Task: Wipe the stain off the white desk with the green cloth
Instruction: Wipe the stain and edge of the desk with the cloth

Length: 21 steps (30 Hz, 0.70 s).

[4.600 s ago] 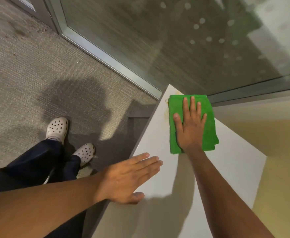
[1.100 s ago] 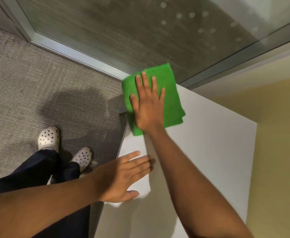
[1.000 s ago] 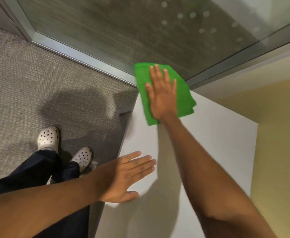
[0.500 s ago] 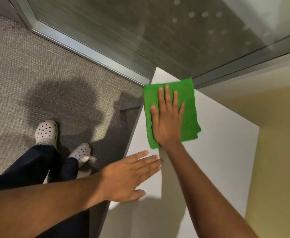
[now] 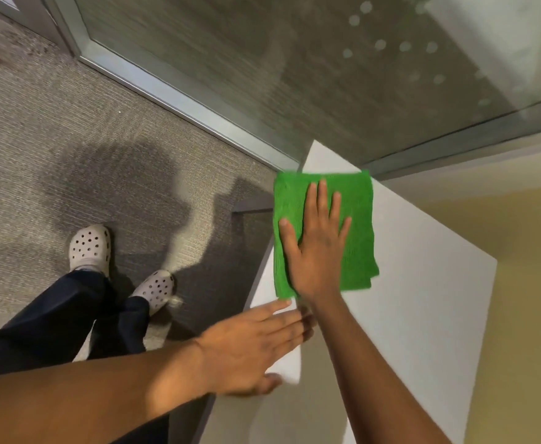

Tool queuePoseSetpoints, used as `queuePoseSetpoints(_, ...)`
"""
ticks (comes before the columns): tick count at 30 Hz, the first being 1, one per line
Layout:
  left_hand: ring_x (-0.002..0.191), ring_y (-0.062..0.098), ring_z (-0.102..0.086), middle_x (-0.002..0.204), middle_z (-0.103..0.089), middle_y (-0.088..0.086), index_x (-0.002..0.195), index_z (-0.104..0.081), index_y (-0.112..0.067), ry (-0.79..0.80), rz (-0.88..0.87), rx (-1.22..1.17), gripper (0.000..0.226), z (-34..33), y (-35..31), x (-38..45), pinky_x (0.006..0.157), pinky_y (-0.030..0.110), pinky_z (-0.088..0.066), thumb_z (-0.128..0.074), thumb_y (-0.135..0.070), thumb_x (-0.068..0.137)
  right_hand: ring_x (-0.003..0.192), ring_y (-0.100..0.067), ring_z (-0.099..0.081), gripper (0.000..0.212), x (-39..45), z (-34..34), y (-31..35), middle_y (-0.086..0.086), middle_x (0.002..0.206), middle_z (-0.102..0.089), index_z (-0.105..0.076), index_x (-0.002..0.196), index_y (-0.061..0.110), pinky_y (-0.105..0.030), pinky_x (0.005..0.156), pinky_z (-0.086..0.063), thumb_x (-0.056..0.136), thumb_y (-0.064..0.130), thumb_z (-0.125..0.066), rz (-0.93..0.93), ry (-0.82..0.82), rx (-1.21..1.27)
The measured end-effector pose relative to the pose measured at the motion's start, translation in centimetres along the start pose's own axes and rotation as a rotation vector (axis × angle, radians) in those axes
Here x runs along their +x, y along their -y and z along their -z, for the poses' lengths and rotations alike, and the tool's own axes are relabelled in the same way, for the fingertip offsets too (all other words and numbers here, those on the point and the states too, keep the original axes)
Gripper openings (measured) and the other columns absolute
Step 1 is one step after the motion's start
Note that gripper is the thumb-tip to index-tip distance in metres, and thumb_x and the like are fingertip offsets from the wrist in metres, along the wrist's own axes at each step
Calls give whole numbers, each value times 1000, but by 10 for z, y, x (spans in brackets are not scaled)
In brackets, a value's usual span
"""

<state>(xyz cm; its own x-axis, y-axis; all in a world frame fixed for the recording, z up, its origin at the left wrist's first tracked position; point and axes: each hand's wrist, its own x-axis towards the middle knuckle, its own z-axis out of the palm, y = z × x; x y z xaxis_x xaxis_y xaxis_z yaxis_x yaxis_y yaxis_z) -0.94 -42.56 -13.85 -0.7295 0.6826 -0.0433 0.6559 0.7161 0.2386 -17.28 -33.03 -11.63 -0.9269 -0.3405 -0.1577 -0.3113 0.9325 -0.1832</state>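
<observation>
Head camera only, so one view to go through: wiping is clearly the step in hand. The folded green microfibre cloth lies flat on the far corner of the white laminate desk, with its left edge hanging slightly past the desk's side edge, just short of the grey metal-framed glass partition behind it. The right hand is spread flat on top of the cloth, palm down, fingers extended and a little apart, pressing on it rather than clutching it, nothing pinched or bunched up. The left hand is also open and flat, fingers together, and looks planted on the near left edge of the desk as a brace, thumb apparently tucked by the rim; it touches only the desk, and its fingertips come close to the right wrist. As for the stain, I honestly can't see it: the bare part of the desk looks clean, and whatever sits under the cloth is hidden. My guess is the next move needs steady downward pressure while sliding the cloth across that corner, then lifting it to check. One thing to watch is the overhang, since a push leftward could drag the cloth off the desk onto the grey carpet, where the person's white perforated clogs are.
</observation>
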Motion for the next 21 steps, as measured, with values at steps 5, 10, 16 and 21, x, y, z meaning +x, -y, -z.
queuePoseSetpoints(5, 145, 11, -54, 154, -61, -8, 151, -60, -28, -74, -92, -2, 60, -11, 4, 6, 127, 45, -26, -46, -47, 96, 167, -20, 9, 68, -23, 2, -20, 13, 180, 1, -7, 170, 34, -55, 133, 5, 110, 63, -20, 166, 81, -29)
queuePoseSetpoints(10, 157, 29, -33, 167, -42, 11, 157, -48, -11, -107, -42, -75, 74, -8, 4, 0, 133, 47, -19, -48, -54, 97, 163, -33, -26, 51, 33, 30, -38, -1, 163, -51, -49, 156, 22, -59, 133, -11, 115, 43, -26, 872, 238, -211)
queuePoseSetpoints(16, 155, 38, -25, 165, -42, 20, 154, -50, 0, -171, 50, 15, 79, 2, 30, 12, 131, 56, -3, -46, -57, 100, 133, -36, -65, 64, 118, 50, -31, -10, 126, -76, -75, 128, 8, -59, 125, -35, 113, 45, -24, 1143, 277, -406)
queuePoseSetpoints(21, 165, 31, -7, 178, -8, 17, 168, -14, 0, -188, 48, 7, 82, 4, 35, 18, 131, 52, 11, -32, -54, 109, 141, -35, -57, 60, 143, 60, -25, -14, 128, -73, -70, 129, 1, -55, 131, -25, 114, 41, -28, 889, 177, -336)
